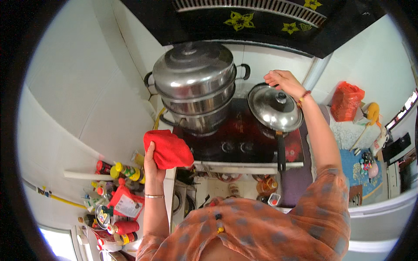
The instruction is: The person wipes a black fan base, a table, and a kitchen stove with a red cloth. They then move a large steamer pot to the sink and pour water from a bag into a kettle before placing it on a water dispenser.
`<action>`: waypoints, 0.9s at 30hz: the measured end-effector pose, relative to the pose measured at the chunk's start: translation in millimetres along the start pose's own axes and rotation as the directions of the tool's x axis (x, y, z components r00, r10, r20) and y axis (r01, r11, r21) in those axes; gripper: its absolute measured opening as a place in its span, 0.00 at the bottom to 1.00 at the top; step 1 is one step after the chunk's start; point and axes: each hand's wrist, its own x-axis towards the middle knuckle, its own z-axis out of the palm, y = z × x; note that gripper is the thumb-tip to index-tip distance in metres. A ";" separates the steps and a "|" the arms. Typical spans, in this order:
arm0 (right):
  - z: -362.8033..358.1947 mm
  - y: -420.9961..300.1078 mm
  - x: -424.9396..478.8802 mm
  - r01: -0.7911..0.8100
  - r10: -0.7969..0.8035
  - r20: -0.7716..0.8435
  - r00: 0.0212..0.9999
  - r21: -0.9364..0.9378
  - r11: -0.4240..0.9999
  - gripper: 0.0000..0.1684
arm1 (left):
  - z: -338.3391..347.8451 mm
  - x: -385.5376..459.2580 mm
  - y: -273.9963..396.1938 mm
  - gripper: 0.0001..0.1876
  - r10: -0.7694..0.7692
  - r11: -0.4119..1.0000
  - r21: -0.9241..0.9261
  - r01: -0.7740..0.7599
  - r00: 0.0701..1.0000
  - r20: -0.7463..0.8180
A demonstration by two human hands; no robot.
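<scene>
A folded red cloth is held in my left hand, near the front left corner of the black glass gas stove. My right hand is raised over the back rim of a frying pan's domed metal lid, fingers stretched out and nothing in them. Whether it touches the lid cannot be told. The pan's black handle points towards me. On the stove's left side stands a tall stainless steel steamer pot with stacked tiers and its lid on.
A dark range hood overhangs the stove. Bottles and a red packet crowd the left counter. A red plastic bag stands at the right. Below the stove is a shelf holding a jar of orange-brown liquid.
</scene>
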 end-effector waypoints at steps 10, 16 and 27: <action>50.5 85.6 241.9 -0.141 0.128 0.135 0.983 0.094 0.985 0.30 | 39.1 67.5 -1.3 0.25 -0.063 0.931 0.334 0.150 0.965 -0.255; 102.2 104.5 327.4 -0.188 0.141 0.246 0.959 0.179 0.966 0.32 | 56.3 85.6 3.7 0.21 -0.199 0.949 0.195 0.250 0.949 -0.245; 130.6 103.6 364.4 -0.057 0.023 0.414 0.910 0.069 0.996 0.39 | 54.6 92.8 -1.0 0.15 -0.138 0.982 0.082 0.168 0.947 -0.290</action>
